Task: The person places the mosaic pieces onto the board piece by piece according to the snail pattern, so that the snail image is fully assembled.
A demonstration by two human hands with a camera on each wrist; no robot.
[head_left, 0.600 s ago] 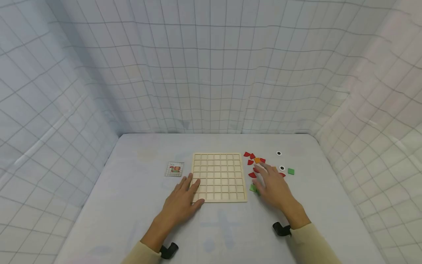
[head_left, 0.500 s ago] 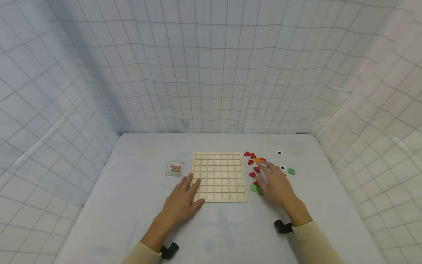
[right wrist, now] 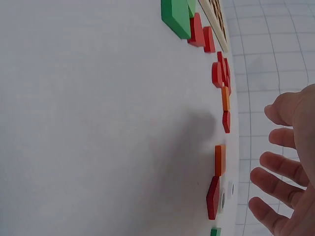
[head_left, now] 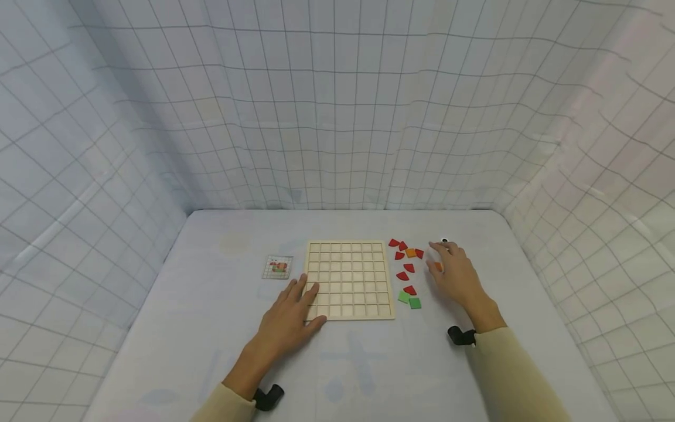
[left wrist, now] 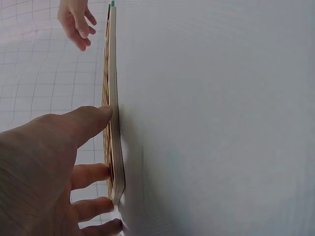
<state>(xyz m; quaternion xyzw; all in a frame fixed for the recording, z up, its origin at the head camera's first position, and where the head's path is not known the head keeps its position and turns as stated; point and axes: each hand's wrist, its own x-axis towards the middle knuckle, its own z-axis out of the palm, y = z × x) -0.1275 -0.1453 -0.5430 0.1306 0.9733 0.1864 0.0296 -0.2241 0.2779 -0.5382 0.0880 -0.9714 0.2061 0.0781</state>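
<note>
My left hand [head_left: 287, 321] rests on the left edge and near corner of a pale wooden grid board [head_left: 350, 280], fingers spread and straight; in the left wrist view the thumb [left wrist: 91, 120] touches the board's rim. To the right of the board, my right hand [head_left: 460, 276] hovers over loose flat pieces, fingers spread, holding nothing. Beneath it lie an orange piece [right wrist: 220, 160], a dark red piece [right wrist: 213, 197] and a white eye piece [right wrist: 222, 200]. In the head view the hand hides most of these.
Red quarter-round pieces [head_left: 409, 268] and an orange square [head_left: 411, 252] lie between board and right hand. Light green [head_left: 404, 296] and darker green [head_left: 415, 303] squares are nearer. A picture card [head_left: 277, 267] lies left of the board. Gridded white cloth [head_left: 348, 117] walls surround the table.
My right hand has moved right and slightly away from me, uncovering red pieces and the darker green square while covering pieces farther right. My left hand stays on the board.
</note>
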